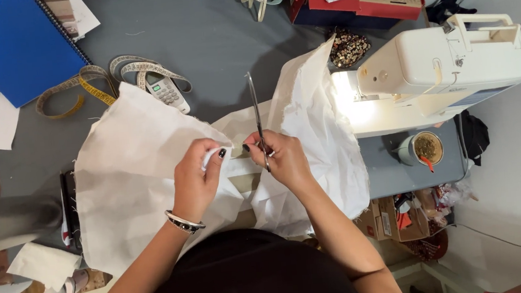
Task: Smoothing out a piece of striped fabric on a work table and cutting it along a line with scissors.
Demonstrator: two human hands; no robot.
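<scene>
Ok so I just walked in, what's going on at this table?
A person is working on white fabric spread over a grey table. The left hand pinches a fold of the cloth, while the right hand holds scissors with the blades pointing away over the fabric. A white sewing machine sits to the right with its lamp on. A yellow tape measure, a calculator and a blue notebook lie beyond the cloth.

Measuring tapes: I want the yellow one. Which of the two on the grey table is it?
The yellow measuring tape lies left, nearer the blue notebook; the white measuring tape loops by the calculator.
</scene>
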